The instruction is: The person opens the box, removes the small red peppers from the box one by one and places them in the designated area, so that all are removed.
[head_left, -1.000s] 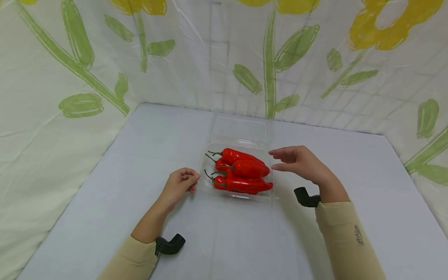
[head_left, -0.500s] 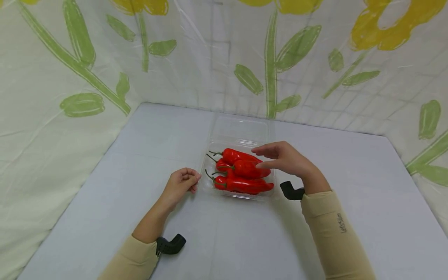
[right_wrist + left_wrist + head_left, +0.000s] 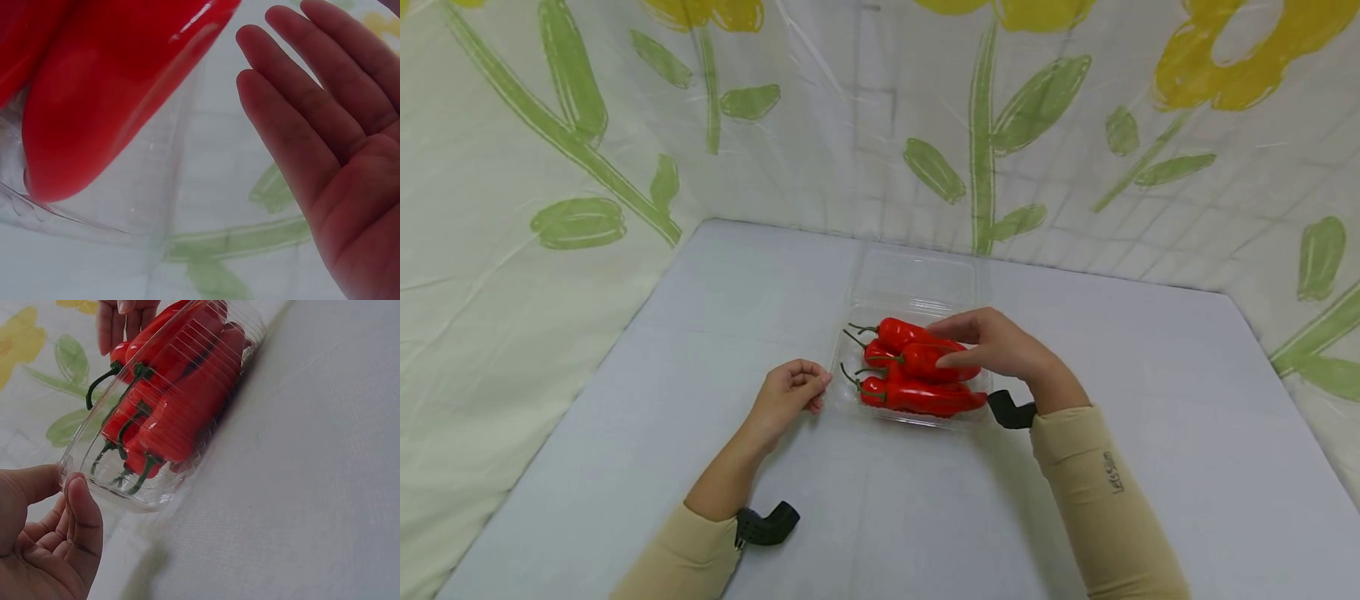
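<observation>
Peppers (image 3: 917, 371): long axes run left-right, stems toward your left hand (image 3: 786, 396).
Left fingers (image 3: 81, 519): pinching the clear tray (image 3: 850, 404) rim.
Right hand (image 3: 996, 346): fingers straight, over the top pepper.

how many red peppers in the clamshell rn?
3 visible: back pepper, top middle pepper under the right hand, front pepper. A fourth may be hidden underneath.

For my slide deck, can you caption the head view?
Right hand reaches over red peppers in an open clear container; left hand holds its rim.
</observation>
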The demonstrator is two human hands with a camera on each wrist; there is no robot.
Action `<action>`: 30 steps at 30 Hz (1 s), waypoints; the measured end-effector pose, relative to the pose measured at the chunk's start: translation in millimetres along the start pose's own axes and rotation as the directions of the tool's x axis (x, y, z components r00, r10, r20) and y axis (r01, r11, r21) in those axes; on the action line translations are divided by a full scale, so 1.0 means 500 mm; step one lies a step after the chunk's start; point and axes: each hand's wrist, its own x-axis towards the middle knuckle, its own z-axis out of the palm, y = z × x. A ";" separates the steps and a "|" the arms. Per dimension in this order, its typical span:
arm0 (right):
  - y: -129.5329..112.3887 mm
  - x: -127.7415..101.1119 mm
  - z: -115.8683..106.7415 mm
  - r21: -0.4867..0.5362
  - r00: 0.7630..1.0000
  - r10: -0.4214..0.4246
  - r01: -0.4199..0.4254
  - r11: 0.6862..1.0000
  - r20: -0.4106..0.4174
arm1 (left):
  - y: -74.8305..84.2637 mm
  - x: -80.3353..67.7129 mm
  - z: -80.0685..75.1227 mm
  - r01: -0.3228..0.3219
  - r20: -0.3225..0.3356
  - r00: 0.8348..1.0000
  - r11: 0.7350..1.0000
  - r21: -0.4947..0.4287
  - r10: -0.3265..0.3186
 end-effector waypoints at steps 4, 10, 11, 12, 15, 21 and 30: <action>0.003 0.004 0.005 0.007 1.000 0.004 -0.004 1.000 0.017 | -0.001 0.001 0.000 0.005 0.000 1.000 1.000 0.000 -0.005; 0.009 0.007 0.013 0.005 1.000 -0.001 0.001 1.000 0.018 | 0.000 -0.001 -0.001 -0.013 0.004 1.000 1.000 -0.003 0.013; 0.010 0.008 0.014 0.002 1.000 0.001 -0.001 1.000 0.017 | 0.001 -0.002 -0.001 -0.016 0.005 1.000 1.000 -0.004 0.016; 0.011 0.010 0.016 0.002 1.000 0.007 -0.007 1.000 0.018 | 0.001 -0.002 -0.001 -0.018 0.004 1.000 1.000 -0.007 0.018; 0.013 0.013 0.018 -0.001 1.000 0.017 -0.017 1.000 0.022 | 0.001 -0.002 -0.001 -0.018 0.004 1.000 1.000 -0.007 0.018; 0.010 0.017 0.015 -0.041 0.999 0.006 -0.005 0.999 0.041 | -0.001 0.000 -0.002 -0.011 0.002 1.000 1.000 -0.010 0.011; 0.013 0.022 0.016 -0.084 0.998 0.024 -0.018 0.996 0.062 | -0.001 -0.001 0.000 -0.007 0.001 1.000 1.000 -0.023 0.007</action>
